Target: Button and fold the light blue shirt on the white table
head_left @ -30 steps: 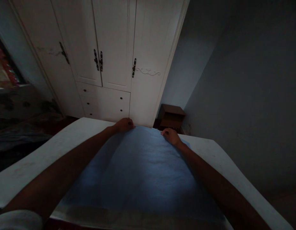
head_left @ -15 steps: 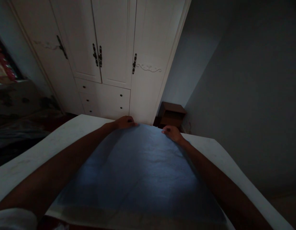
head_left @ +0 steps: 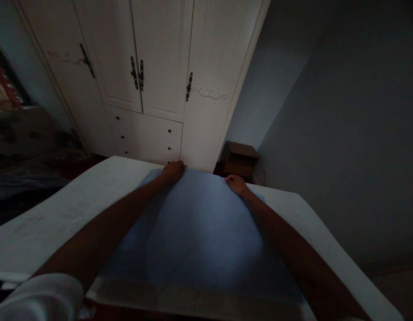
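A blue cloth [head_left: 196, 232] lies spread over a white table top [head_left: 52, 223] in a dim room. Both my arms reach across it to its far edge. My left hand [head_left: 173, 170] is closed on the far edge of the cloth, left of centre. My right hand [head_left: 236, 183] pinches the same edge a little to the right. The cloth's near edge shows a pale band close to my body.
A white wardrobe [head_left: 159, 80] with dark handles and small drawers stands just beyond the table. A small brown bedside cabinet [head_left: 239, 159] sits to its right by a grey wall. Dark bedding [head_left: 29, 156] lies at the left.
Both hands have pushed the far edge of the cloth slightly further away toward the table's far edge; the view has shifted a little.
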Available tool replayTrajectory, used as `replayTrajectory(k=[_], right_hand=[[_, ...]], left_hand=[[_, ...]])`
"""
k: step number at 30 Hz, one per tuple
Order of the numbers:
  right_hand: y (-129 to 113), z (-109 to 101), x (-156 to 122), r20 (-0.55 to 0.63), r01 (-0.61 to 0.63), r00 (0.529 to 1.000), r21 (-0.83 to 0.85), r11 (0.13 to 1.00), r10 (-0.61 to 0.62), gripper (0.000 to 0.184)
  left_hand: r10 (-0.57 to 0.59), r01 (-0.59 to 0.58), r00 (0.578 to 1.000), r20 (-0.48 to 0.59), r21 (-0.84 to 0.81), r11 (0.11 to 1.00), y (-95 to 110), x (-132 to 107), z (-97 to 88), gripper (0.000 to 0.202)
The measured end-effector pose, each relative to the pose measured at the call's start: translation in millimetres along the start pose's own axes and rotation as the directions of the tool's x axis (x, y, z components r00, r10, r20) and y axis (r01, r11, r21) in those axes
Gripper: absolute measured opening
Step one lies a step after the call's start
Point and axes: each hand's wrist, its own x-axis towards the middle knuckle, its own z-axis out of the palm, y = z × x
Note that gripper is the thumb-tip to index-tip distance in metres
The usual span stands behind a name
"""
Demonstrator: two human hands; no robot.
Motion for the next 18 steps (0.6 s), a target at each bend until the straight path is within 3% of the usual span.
replayTrajectory(k=[5, 8, 10, 13, 15, 16, 18], right_hand=[[-4.4, -8.4, 9.5, 0.063, -0.025, 0.998, -0.008, 1.000, 0.025, 0.038], [-6.4, -8.7, 8.7, 0.052, -0.030, 0.998, -0.036, 0.999, 0.032, 0.045], [-11.6, -7.0, 4.1, 0.000, -0.036, 0.999, -0.068, 0.997, 0.036, 0.042], [-28.7, -2.1, -7.7, -0.112, -0.019, 0.994, -0.116, 0.993, 0.006, 0.038], [-42.5, 3.2, -15.9, -0.146, 0.096, 0.982, -0.161, 0.982, -0.119, 0.042], [-48.2, 6.6, -19.1, -0.133, 0.178, 0.970, -0.188, 0.966, -0.205, 0.045], [-54.5, 14.0, -22.6, -0.050, 0.324, 0.938, -0.232, 0.917, -0.344, 0.050]], left_hand=[[0.010, -0.009, 0.999, -0.031, 0.009, 1.000, -0.9, 2.3, -14.7, 0.046], [0.158, -0.158, 0.981, -0.113, 0.016, 0.987, 7.1, -4.3, -17.4, 0.051], [0.322, -0.319, 0.933, -0.159, 0.049, 0.947, 15.0, -10.5, -15.0, 0.053], [0.571, -0.568, 0.818, -0.063, 0.064, 0.821, 28.6, -18.6, -6.7, 0.056], [0.648, -0.649, 0.761, 0.043, 0.043, 0.759, 36.7, -21.3, 0.7, 0.058], [0.650, -0.655, 0.755, 0.085, 0.040, 0.755, 39.7, -21.7, 4.5, 0.059], [0.608, -0.617, 0.784, 0.126, 0.056, 0.785, 42.7, -20.6, 11.3, 0.061]])
